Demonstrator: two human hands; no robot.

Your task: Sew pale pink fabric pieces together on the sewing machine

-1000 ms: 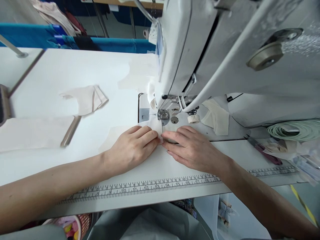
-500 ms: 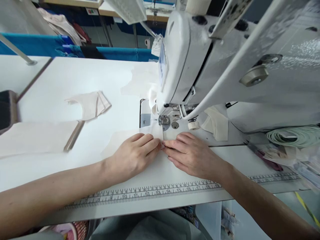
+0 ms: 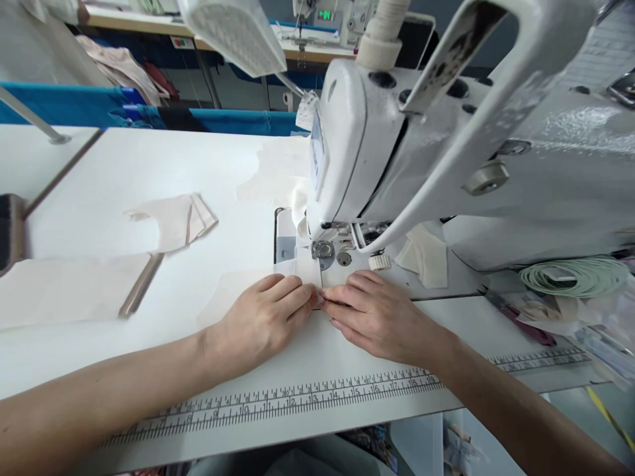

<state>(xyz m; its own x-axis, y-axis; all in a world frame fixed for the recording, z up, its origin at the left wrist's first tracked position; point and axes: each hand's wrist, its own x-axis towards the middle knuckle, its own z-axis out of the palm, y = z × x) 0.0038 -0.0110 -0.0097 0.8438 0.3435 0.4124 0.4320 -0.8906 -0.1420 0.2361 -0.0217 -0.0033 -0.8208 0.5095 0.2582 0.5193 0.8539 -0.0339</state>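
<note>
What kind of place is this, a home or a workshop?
Most likely a garment sewing workshop: an industrial sewing machine, cut fabric pieces on a white table with a printed ruler, and another machine behind.

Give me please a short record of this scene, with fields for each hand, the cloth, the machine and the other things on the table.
left hand: flat on the pale cloth piece, fingertips meeting the right hand's
right hand: flat on the same cloth, just before the presser foot
cloth piece: pale, front edge under the presser foot
machine: white sewing machine
table: white, printed ruler along the near edge
other things: folded cloth pieces at left; coiled green tape at right
</note>
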